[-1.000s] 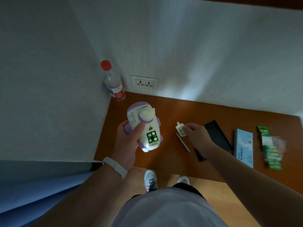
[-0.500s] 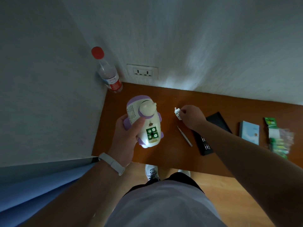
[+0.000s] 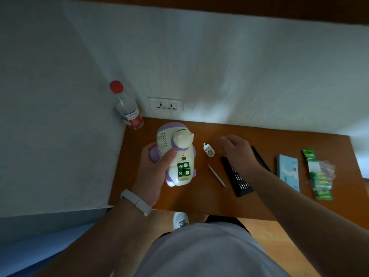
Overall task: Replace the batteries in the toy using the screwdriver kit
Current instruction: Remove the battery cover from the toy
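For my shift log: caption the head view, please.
Left hand grips the toy, battery bay open; right hand hovers beside the removed cover.

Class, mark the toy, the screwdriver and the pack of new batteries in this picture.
toy (image 3: 183, 169), head view, open battery compartment.
screwdriver (image 3: 216, 175), head view, middle of shaft.
pack of new batteries (image 3: 319, 176), head view, middle of wrapper.

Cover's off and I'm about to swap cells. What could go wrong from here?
1. The cover lies loose beside the right hand; a careless sweep could knock it away. Its screw is too small to see.
2. The right forearm crosses the kit, which sits near the front edge of the table; pulling back could drag it off.
3. The left hand alone holds the toy with its batteries exposed; tipping may spill them.
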